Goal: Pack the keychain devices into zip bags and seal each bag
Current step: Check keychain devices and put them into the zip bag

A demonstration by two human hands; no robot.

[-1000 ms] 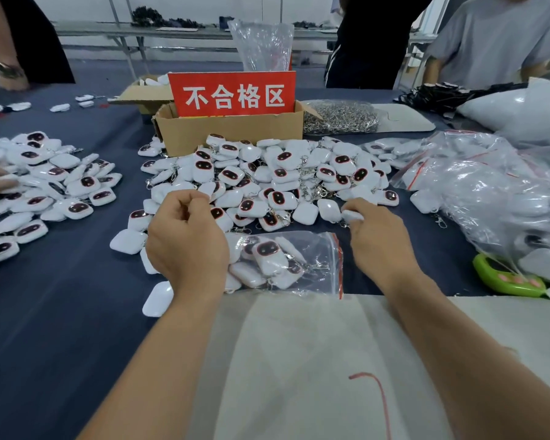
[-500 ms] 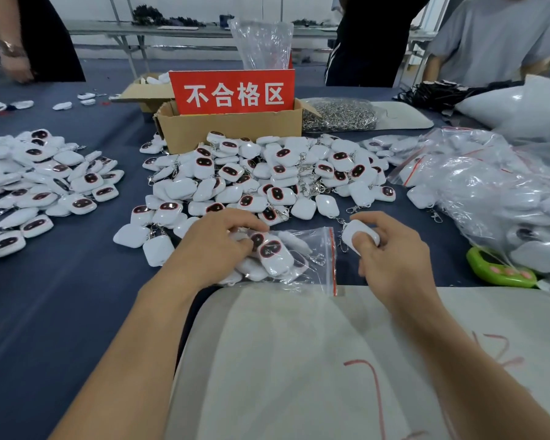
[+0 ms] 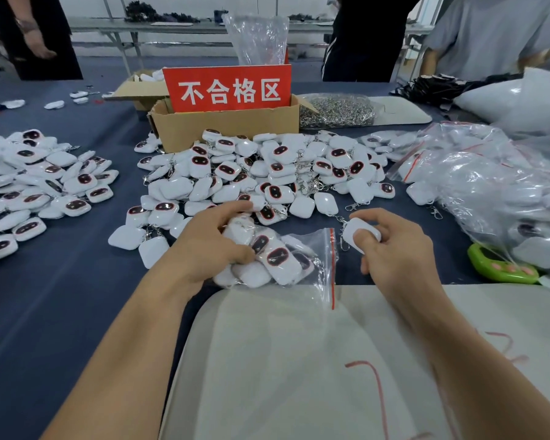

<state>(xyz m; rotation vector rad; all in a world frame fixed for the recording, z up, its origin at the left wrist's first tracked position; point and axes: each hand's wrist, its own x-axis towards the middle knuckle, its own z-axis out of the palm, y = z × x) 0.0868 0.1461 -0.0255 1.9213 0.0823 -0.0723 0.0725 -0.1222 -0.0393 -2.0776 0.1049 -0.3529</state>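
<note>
A clear zip bag with a red seal strip lies on the dark blue table, holding several white keychain devices. My left hand grips the bag's closed left end, fingers curled over the devices inside. My right hand holds one white keychain device just right of the bag's red-edged mouth, its metal clasp dangling. A big heap of loose devices lies right behind both hands.
A cardboard box with a red sign stands behind the heap. Another device pile lies left, filled bags right, a green object beside them. A white sheet covers the near edge. Other people stand across the table.
My left hand left the heap and came down onto the bag's left end. My right hand drew one device out of the heap toward the bag's mouth.
</note>
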